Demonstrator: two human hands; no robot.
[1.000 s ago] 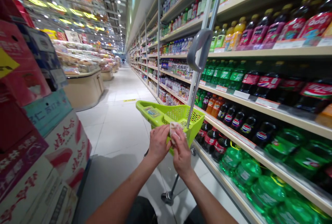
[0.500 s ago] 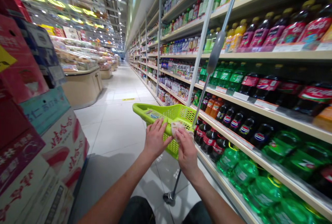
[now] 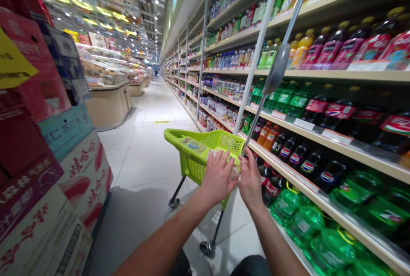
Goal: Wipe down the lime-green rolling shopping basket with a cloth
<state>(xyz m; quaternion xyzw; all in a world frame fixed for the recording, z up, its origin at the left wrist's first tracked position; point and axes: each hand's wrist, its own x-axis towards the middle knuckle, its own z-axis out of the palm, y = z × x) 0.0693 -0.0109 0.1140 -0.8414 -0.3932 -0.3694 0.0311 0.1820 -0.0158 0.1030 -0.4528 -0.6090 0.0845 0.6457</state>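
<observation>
—Supermarket aisle, bright overhead. Far left?
—Stacked cartons (image 3: 80, 169), then a wood-toned display stand (image 3: 110, 107), then pale floor tiles (image 3: 137, 152).
—Next along?
—Green plastic cart (image 3: 188, 163) with perforated walls, standing on dark legs (image 3: 177, 188).
—Cloth?
—Pale, crumpled cloth (image 3: 235, 173) at the cart's near rim. Mostly under the left hand (image 3: 219, 175); one bit shows past its fingertips, another on the side toward the right hand (image 3: 250, 182).
—Fingers?
—Left: slightly spread, laid over the cloth; can't tell if they pinch it. Right: half-curled just beside the cloth, near the foot of a metal pole (image 3: 256, 118); can't tell if they grip anything.
—Far right?
—Long shelves (image 3: 352, 135) of bottled drinks, big green bottles (image 3: 315, 220) lowest.
</observation>
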